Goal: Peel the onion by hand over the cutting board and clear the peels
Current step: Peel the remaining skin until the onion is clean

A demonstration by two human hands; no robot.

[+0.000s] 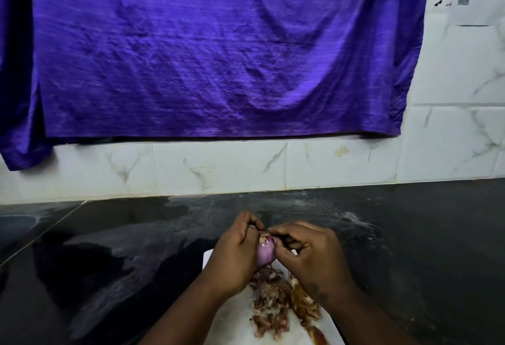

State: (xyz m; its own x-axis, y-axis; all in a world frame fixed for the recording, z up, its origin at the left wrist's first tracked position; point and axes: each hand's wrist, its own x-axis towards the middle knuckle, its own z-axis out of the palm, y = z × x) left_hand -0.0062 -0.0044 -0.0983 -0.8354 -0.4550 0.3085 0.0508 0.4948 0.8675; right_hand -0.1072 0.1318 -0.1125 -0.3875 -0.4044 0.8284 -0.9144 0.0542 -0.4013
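Observation:
A small purple onion (265,253) is held above the far end of a white cutting board (235,317). My left hand (235,254) wraps around its left side and grips it. My right hand (308,254) pinches at the onion's pale top end with thumb and fingertips. A heap of dry brown and purplish peels (278,303) lies on the board right under my hands. Most of the onion is hidden by my fingers.
The board sits on a dark glossy stone counter (109,262) with whitish smears toward the back. White marbled wall tiles (218,167) rise behind it, and a large purple cloth (205,49) hangs over the wall.

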